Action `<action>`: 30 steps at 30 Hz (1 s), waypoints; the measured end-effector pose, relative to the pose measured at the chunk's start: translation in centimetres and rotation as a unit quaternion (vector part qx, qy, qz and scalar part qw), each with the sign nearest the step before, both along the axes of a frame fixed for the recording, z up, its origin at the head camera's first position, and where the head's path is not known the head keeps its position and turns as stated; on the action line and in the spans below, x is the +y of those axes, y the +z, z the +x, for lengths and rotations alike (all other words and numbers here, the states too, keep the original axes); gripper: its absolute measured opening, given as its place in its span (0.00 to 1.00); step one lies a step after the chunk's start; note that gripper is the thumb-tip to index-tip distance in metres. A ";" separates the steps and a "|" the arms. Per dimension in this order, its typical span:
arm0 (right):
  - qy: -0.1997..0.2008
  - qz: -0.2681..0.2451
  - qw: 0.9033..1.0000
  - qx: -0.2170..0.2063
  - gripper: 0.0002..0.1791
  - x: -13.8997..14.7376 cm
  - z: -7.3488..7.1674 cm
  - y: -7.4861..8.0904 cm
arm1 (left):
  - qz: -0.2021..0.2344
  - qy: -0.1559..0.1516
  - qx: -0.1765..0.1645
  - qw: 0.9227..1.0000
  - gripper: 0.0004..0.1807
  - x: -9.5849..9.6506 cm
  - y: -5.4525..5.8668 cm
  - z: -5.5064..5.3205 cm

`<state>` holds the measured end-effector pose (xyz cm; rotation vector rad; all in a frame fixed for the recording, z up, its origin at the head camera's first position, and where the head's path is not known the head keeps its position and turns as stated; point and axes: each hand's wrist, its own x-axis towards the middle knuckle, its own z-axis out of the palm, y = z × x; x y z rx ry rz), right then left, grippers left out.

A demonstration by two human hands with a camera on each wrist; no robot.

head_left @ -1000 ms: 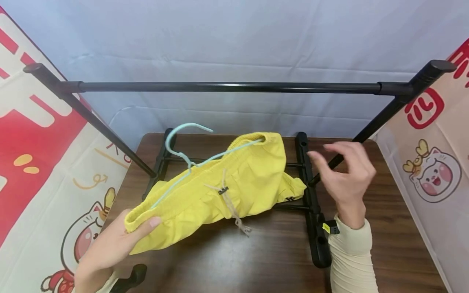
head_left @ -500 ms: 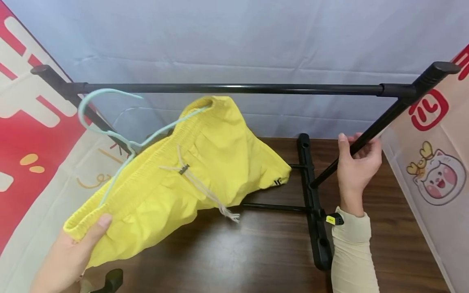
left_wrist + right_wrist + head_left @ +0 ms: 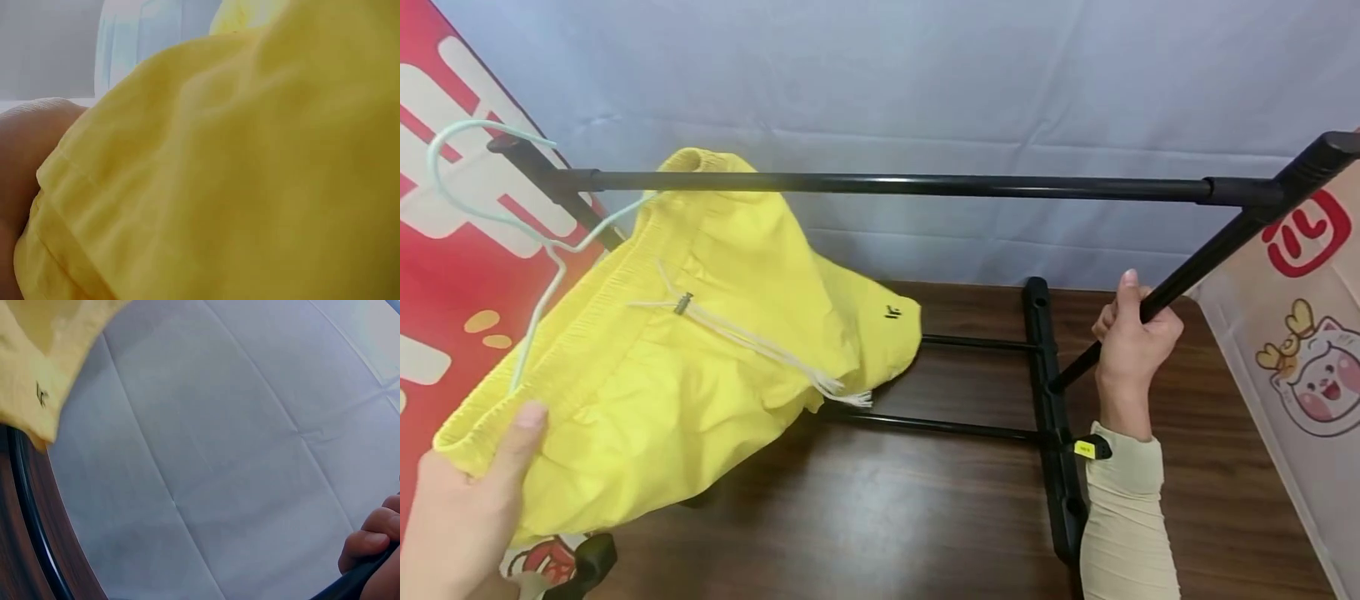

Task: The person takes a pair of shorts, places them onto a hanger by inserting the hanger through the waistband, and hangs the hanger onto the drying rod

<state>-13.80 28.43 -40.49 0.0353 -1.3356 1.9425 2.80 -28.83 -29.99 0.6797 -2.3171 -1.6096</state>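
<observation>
Yellow drawstring shorts [image 3: 700, 333] hang on a pale mint clothes hanger [image 3: 538, 233], the hanger's arms tucked inside the elastic waistband. My left hand [image 3: 471, 492] grips the waistband's near end, thumb on the front and the fingers hidden behind the cloth. The hanger's hook rises at the left, overlapping the top of the rack's left post. In the left wrist view the yellow cloth [image 3: 219, 169] fills most of the picture. My right hand [image 3: 1135, 342] is wrapped round the right post of a black garment rack [image 3: 925, 185]; its curled fingers [image 3: 365, 540] show in the right wrist view.
The rack's black foot [image 3: 1052, 417] and two lower crossbars stand on a dark wooden table [image 3: 865, 517]. A pale cloth backdrop [image 3: 925, 83] hangs behind. Printed cartoon panels stand left and right [image 3: 1315, 375]. A black foot end [image 3: 595, 558] shows at lower left.
My left hand has carried the hanger and shorts up and leftward, toward the rack's top bar. My right hand, previously apart from the post, has taken hold of it.
</observation>
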 end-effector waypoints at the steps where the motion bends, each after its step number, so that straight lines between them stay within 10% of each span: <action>1: -0.002 0.005 1.000 0.002 0.30 0.0 0.0 0.0 | -0.029 0.021 -0.010 0.999 0.08 0.0 0.3 -0.1; 5: -0.006 0.003 1.000 0.002 0.30 0.0 -0.1 0.0 | -0.119 0.081 -0.064 0.987 0.10 0.0 0.9 -0.5; 11: 0.002 -0.027 1.000 -0.015 0.29 0.0 0.0 0.1 | -0.152 0.080 -0.102 0.980 0.18 0.1 0.3 -2.0; 22: 0.009 -0.004 1.000 0.002 0.28 -0.1 0.3 -0.1 | -0.148 -0.006 -0.127 0.981 0.31 2.1 -1.9 -5.0; 30: 0.015 -0.019 1.000 -0.008 0.27 0.1 0.4 -0.1 | -0.193 -0.098 -0.143 0.966 0.38 2.4 -4.0 -6.3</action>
